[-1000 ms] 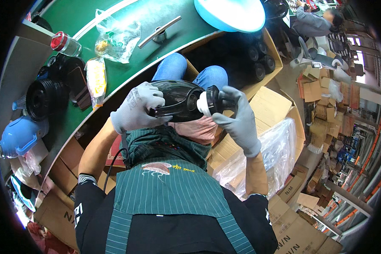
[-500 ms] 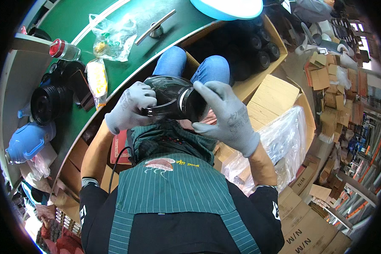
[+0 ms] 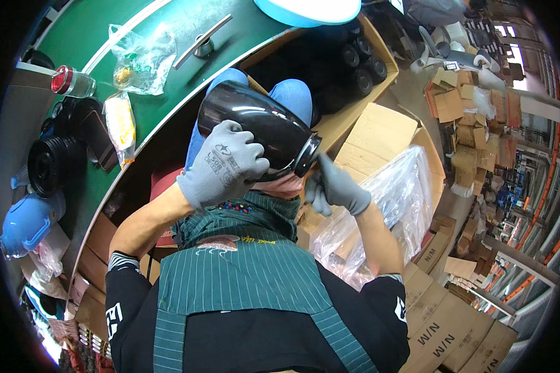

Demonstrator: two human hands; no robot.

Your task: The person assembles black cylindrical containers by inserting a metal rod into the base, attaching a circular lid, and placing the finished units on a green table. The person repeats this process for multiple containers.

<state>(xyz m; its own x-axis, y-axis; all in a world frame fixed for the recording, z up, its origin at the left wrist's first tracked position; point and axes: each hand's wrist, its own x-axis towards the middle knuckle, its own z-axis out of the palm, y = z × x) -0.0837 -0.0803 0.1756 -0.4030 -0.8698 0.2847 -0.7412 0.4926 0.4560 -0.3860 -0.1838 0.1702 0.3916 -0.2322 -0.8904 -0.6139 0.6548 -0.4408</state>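
Note:
A glossy black jug [image 3: 255, 115] lies tilted across my lap, its wide end up to the left and its narrow, ringed neck [image 3: 307, 154] pointing right. My left hand [image 3: 223, 165], in a grey glove, is closed on the jug's near side. Its handle is hidden behind those fingers. At the neck end is my right hand [image 3: 339, 186], also gloved, with its index finger reaching the rim and slightly blurred. The other fingers are bent and apart from the index, and nothing shows in them.
A green workbench [image 3: 186, 84] curves along the left and holds a red-lidded jar [image 3: 74, 82], a plastic bag [image 3: 144, 65] and a blue jug [image 3: 28, 224]. Ahead is a carton [image 3: 384, 57] of black round items. Clear plastic film [image 3: 392, 193] spills from an open box at right.
The jug has turned, so its long side now shows, with its neck to the right. My left hand has moved right along with it. My right hand has dropped lower, its fingers drawn in.

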